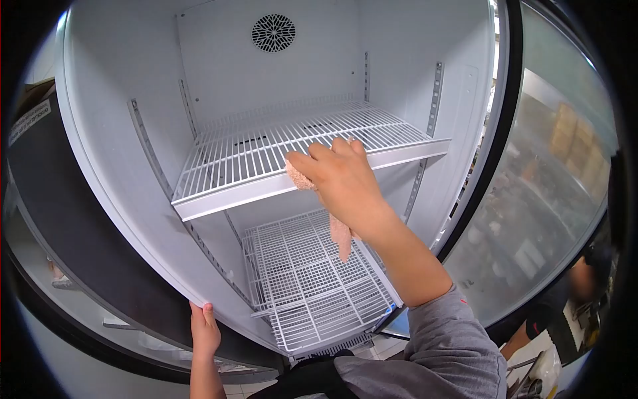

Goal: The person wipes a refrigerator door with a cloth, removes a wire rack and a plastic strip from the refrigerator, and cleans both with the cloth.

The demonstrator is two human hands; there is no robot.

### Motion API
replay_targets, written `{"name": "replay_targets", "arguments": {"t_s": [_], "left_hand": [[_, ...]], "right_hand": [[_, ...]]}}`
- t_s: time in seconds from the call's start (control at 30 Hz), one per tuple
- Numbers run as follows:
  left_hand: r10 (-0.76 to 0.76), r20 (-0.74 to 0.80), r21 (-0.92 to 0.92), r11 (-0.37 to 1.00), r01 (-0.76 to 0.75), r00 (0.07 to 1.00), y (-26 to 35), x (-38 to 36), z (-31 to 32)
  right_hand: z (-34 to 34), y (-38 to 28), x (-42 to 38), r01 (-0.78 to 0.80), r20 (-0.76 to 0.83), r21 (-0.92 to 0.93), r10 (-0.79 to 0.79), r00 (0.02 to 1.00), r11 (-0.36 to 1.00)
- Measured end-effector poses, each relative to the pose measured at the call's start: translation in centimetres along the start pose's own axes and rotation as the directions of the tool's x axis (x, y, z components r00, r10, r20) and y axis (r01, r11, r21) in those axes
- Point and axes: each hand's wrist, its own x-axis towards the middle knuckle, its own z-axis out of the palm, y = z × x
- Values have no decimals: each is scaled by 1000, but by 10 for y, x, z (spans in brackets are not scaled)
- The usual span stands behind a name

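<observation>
Head view: a pink cloth point(341, 241) is held bunched in the closed right hand point(342, 174) at the front rail point(239, 194) of the upper wire shelf, while the cabinet edge point(181, 297) is gripped by the left hand point(205, 330), fingers curled. Contact with the rail is made, but how much surface has been wiped or is left cannot be judged. Print on the side label point(30, 122) is too small to be read.

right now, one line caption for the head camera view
Right hand wiping or holding a pink cloth at a wire shelf's front edge, left hand on the cabinet's edge.
</observation>
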Motion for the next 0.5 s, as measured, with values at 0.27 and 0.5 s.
{"name": "replay_targets", "arguments": {"t_s": [0.27,0.5], "left_hand": [[115,-272,-146,976,-159,955,-21,16,42],[16,-426,-185,977,-105,904,-24,34,58]], "right_hand": [[15,11,2,35,-172,-107,-53,984,994],[24,27,2,72,-222,-73,-87,971,995]]}}
